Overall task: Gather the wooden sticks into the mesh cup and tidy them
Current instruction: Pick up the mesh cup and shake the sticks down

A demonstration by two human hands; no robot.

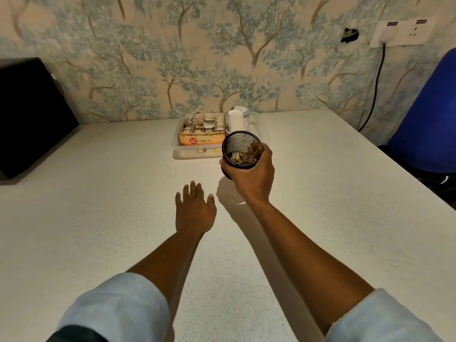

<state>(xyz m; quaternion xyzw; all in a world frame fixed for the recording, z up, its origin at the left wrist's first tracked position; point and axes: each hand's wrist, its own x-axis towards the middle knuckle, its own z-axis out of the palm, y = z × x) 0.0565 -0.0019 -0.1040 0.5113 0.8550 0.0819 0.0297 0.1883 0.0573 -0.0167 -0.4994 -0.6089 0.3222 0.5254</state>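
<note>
My right hand (251,175) grips a black mesh cup (235,144) around its side and holds it above the white table (98,193), tilted so its mouth faces me. Several short wooden sticks (243,157) lie inside the cup at its lower wall. My left hand (195,209) rests flat on the table to the left of the cup, palm down, fingers straight and holding nothing. No loose sticks show on the tabletop.
A clear plastic tray (192,154) with a ginger tea box (202,140), sachets and a white cup (235,122) stands against the wallpapered wall behind the mesh cup. A black box (29,114) sits at the far left. A blue chair (429,119) stands at the right.
</note>
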